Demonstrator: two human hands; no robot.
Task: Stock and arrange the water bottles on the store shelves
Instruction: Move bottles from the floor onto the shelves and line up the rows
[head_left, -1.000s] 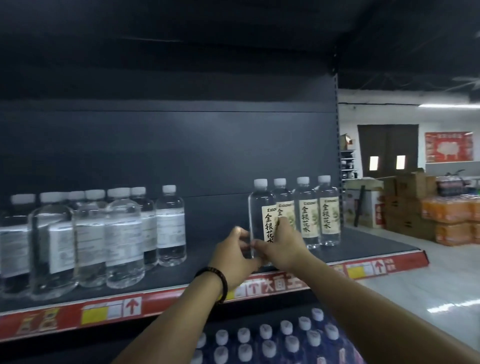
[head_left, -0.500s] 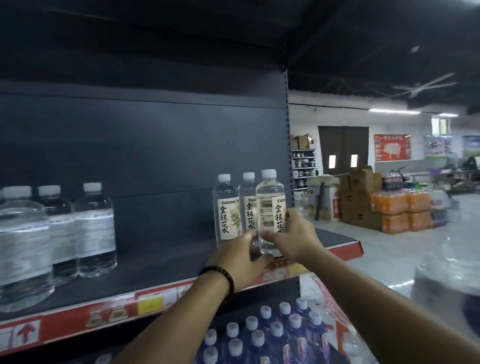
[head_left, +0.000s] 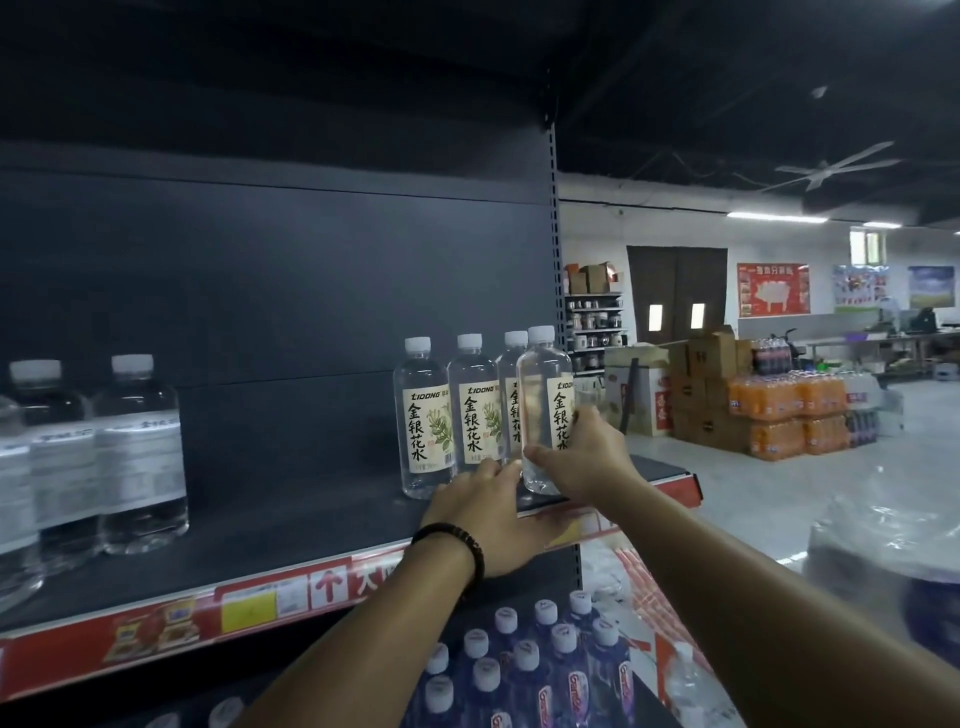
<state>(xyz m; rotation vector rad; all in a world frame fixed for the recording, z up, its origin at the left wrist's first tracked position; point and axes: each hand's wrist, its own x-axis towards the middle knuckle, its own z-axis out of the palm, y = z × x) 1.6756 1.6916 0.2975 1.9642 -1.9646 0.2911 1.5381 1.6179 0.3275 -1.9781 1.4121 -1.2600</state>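
Right hand (head_left: 587, 452): wrapped round labelled bottle (head_left: 543, 410), upright at front right of shelf (head_left: 260, 530). Left hand (head_left: 488, 512): fingers extended, touching bottle bases. Three matching bottles (head_left: 426, 415): row just behind. Plain bottles (head_left: 140, 457): far left.

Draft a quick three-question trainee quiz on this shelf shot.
1. True or false: the right hand grips the rightmost cream-labelled bottle.
2. How many cream-labelled bottles are at the shelf, the gripped one included? A) two B) four C) six
3. Fill in: the left hand has a dark ____ on its wrist.
Key: 1 true; 2 B; 3 bracelet.
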